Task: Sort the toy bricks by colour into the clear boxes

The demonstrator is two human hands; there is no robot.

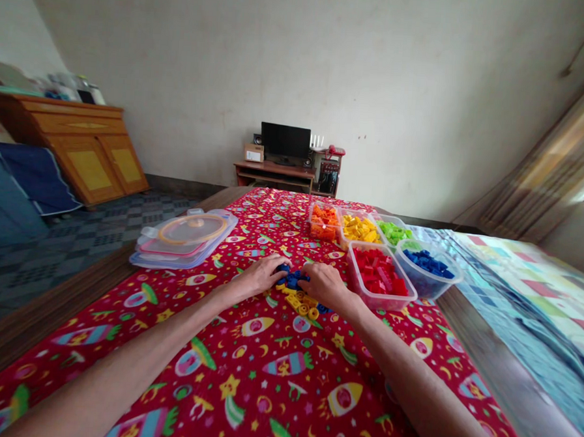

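Both my hands rest on a small pile of blue and yellow toy bricks (pixel 299 296) in the middle of the red rocket-print tablecloth (pixel 264 373). My left hand (pixel 261 274) has its fingers curled onto the blue bricks at the pile's left side. My right hand (pixel 324 282) is curled over the pile's right side, fingertips meeting the left hand's. What exactly each hand grips is hidden under the fingers.
Clear tubs of sorted bricks stand to the right: red (pixel 380 275), blue (pixel 429 265), orange (pixel 324 221), yellow (pixel 360 228), green (pixel 395 232). Stacked lids (pixel 183 235) lie at the left. A bed (pixel 528 289) borders the table on the right.
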